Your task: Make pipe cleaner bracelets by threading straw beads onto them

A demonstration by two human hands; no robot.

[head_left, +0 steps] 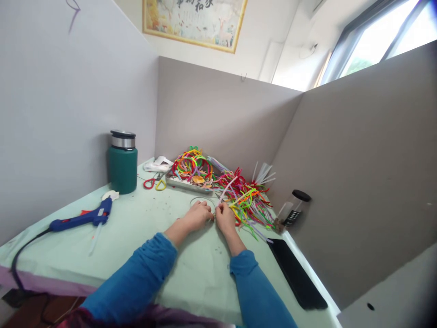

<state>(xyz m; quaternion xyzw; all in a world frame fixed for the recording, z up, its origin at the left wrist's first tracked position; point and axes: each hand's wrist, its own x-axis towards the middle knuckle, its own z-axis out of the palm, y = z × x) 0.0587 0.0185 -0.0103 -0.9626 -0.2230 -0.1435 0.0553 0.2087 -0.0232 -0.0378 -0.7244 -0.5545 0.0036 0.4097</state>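
Near the middle of the table, my left hand [198, 215] has its fingers closed on a thin round hoop [201, 197], whose far edge curves out beyond the knuckles. Close beside it, my right hand [225, 217] pinches a pale lilac pipe cleaner [226, 190] that sticks up and to the right. The fingertips of both hands nearly meet at the hoop's right side, and they hide where the pipe cleaner reaches it. Just right of my right hand spreads a heap of colourful pipe cleaners [251, 200].
A metal tray [189, 186] holds bright pipe-cleaner rings and small pieces. Scissors [155, 183] lie left of it. A green flask [123, 164] stands at left, behind a blue glue gun [82, 218] with a cord. At right are a black-lidded jar [295, 207] and a black flat object [297, 273]. Grey partitions [225, 105] enclose the table.
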